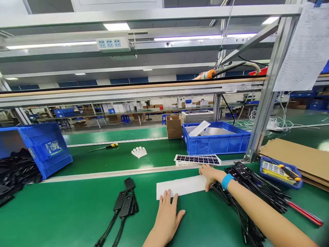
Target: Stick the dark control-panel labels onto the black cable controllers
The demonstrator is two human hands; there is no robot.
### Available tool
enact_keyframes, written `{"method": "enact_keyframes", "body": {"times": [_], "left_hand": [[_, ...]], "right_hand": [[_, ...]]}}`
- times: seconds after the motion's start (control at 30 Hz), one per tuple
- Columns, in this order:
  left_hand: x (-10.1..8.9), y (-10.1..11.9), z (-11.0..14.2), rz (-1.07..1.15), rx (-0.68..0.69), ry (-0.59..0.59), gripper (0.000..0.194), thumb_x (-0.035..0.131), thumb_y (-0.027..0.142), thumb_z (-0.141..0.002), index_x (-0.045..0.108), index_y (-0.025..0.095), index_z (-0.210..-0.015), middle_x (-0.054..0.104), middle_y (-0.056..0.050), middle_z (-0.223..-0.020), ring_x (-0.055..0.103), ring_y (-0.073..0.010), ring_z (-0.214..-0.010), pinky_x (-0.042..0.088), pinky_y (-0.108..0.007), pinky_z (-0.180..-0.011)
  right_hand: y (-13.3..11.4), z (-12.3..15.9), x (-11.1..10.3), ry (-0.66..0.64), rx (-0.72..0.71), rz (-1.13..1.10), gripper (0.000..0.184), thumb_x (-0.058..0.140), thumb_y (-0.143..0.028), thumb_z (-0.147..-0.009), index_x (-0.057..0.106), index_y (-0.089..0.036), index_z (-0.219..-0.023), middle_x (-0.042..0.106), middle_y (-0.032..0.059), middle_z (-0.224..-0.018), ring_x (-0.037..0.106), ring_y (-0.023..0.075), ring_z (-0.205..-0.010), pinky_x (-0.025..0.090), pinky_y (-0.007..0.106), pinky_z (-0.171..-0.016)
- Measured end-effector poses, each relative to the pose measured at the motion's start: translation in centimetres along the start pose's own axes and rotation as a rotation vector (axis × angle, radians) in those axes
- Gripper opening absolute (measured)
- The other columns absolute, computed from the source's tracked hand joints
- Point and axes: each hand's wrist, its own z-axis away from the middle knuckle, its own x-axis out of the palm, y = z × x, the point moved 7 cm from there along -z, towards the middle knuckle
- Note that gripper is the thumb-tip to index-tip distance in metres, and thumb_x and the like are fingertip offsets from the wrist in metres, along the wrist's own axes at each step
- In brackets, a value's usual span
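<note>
A long white paper strip (180,185) lies on the green work surface in front of me. My left hand (167,218) rests flat at its lower left edge, fingers spread and fingertips touching the strip. At the strip's right end is my right hand (211,175), wearing a blue wristband, with thumb and fingers around that end. Just beyond it lie label sheets (196,160) with dark printed squares. Black cabled devices (125,205) lie left of my left hand. A pile of similar black devices (253,185) sits beside and under my right forearm.
A tipped blue crate (48,149) of black cables stands at left. Behind are a screwdriver (104,147), a white glove (139,152), and a blue bin (216,145). At right are a small blue tray (281,171), cardboard sheets (300,156) and a metal post (267,89).
</note>
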Motion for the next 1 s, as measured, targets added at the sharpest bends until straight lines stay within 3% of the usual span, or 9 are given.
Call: {"method": "enact_keyframes", "body": {"times": [0.17,0.27,0.33,0.47,0.6,0.73,0.83,0.93,1.0], "left_hand": [[-0.9,0.2,0.3,-0.027,0.072,0.371,0.061,0.047,0.023,-0.087,0.025,0.015,-0.144,0.016,-0.022,-0.15,0.014,-0.0374,-0.137,0.031,-0.058,-0.105],[-2.7,1.4,1.5,-0.037,0.135,0.632,0.062,0.041,0.016,-0.088,0.018,0.019,-0.145,0.007,-0.018,-0.153,0.009,-0.0339,-0.139,0.031,-0.058,-0.105],[-3.3,2.1,2.0,-0.026,0.165,0.68,0.062,0.038,0.014,-0.088,0.017,0.021,-0.145,0.003,-0.015,-0.153,0.01,-0.0324,-0.14,0.032,-0.056,-0.105],[-2.8,2.6,2.0,-0.01,0.174,0.621,0.063,0.037,0.012,-0.086,0.017,0.023,-0.145,0.002,-0.013,-0.154,0.013,-0.0317,-0.139,0.034,-0.055,-0.104],[-1.6,2.3,1.6,0.015,0.18,0.516,0.065,0.043,0.016,-0.083,0.021,0.023,-0.144,0.001,-0.013,-0.154,0.012,-0.035,-0.139,0.035,-0.055,-0.104],[-1.2,2.2,1.4,0.073,0.185,0.426,0.061,0.046,0.016,-0.081,0.031,0.022,-0.141,-0.001,-0.014,-0.153,0.008,-0.0375,-0.138,0.031,-0.058,-0.105],[-1.2,2.1,1.3,0.174,0.206,0.321,0.059,0.047,0.022,-0.084,0.032,0.021,-0.141,0.001,-0.016,-0.153,0.006,-0.0368,-0.138,0.026,-0.06,-0.107],[-1.1,1.8,1.3,0.296,0.209,0.251,0.061,0.052,0.031,-0.083,0.033,0.019,-0.14,0.0,-0.017,-0.153,0.001,-0.0366,-0.139,0.018,-0.061,-0.109],[-0.6,1.7,1.0,0.376,0.181,0.231,0.065,0.056,0.034,-0.079,0.035,0.018,-0.139,0.0,-0.016,-0.153,-0.001,-0.0366,-0.139,0.013,-0.061,-0.111]], "right_hand": [[-0.3,-0.7,-0.8,0.045,-0.035,-0.23,0.038,0.085,-0.036,-0.046,0.053,-0.015,-0.05,0.053,0.0026,-0.062,0.055,0.0264,-0.079,0.043,0.034,-0.074],[1.1,-1.1,-3.4,0.215,0.004,-0.458,0.031,0.067,-0.04,-0.077,0.057,-0.014,-0.063,0.052,-0.0014,-0.061,0.052,0.0148,-0.064,0.043,0.027,-0.065],[3.0,-1.7,-5.7,0.352,0.081,-0.628,0.033,0.051,-0.042,-0.091,0.057,-0.013,-0.078,0.053,-0.0016,-0.067,0.05,0.0109,-0.058,0.043,0.024,-0.058],[6.7,-2.8,-9.9,0.529,0.196,-0.911,0.038,0.035,-0.045,-0.098,0.053,-0.012,-0.096,0.056,0.0007,-0.074,0.052,0.0095,-0.055,0.045,0.023,-0.051],[7.5,-3.6,-12.0,0.589,0.141,-0.978,0.052,0.016,-0.046,-0.099,0.051,-0.008,-0.107,0.062,0.0141,-0.096,0.062,0.0162,-0.082,0.053,0.027,-0.067],[6.2,-5.2,-9.3,0.493,0.138,-0.81,0.04,0.045,-0.044,-0.092,0.058,-0.007,-0.101,0.065,0.0166,-0.099,0.062,0.0239,-0.095,0.051,0.035,-0.082],[5.3,-5.9,-6.2,0.415,0.143,-0.583,0.017,0.073,-0.015,-0.069,0.065,-0.009,-0.083,0.068,0.0125,-0.092,0.061,0.0273,-0.097,0.045,0.042,-0.092],[4.7,-5.6,-4.4,0.384,0.104,-0.401,0.026,0.073,0.006,-0.054,0.067,-0.013,-0.071,0.069,0.012,-0.088,0.063,0.0277,-0.093,0.045,0.039,-0.09],[3.9,-5.3,-4.0,0.404,0.057,-0.317,0.025,0.069,0.01,-0.057,0.067,-0.014,-0.063,0.068,0.0123,-0.079,0.065,0.0231,-0.083,0.047,0.032,-0.082]]}}
